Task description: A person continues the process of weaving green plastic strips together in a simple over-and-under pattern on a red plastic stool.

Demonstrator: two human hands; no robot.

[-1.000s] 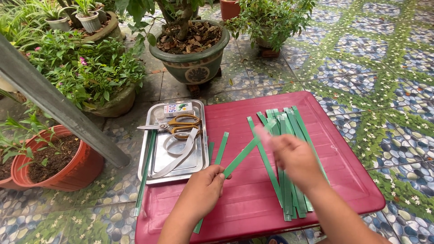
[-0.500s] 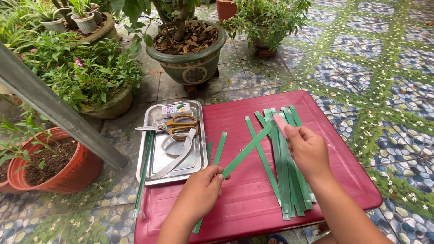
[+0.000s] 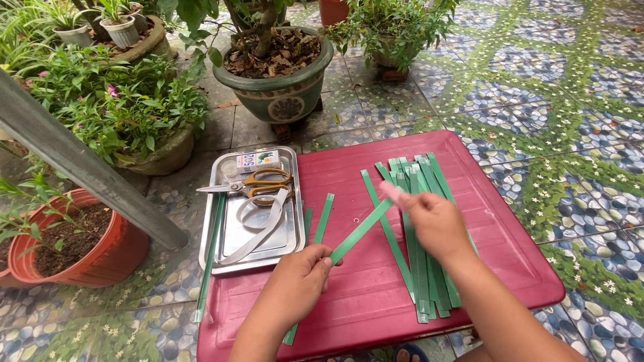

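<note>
Soft even daylight, faint shadows, sharp (right hand (image 3: 436, 224) motion-blurred)

Left hand (image 3: 295, 285) and right hand (image 3: 435, 224): both bare, no gloves, rings, watch or bands in view. Both forearms bare right down to the lower edge of view; no sleeve or cuff visible. Right hand's fingertips motion-blurred. Nails too small to make out.

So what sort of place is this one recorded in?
Most likely an outdoor home patio or garden corner: potted plants stand on a patterned pebble-tile floor, and a low red table serves as the work surface.
</note>
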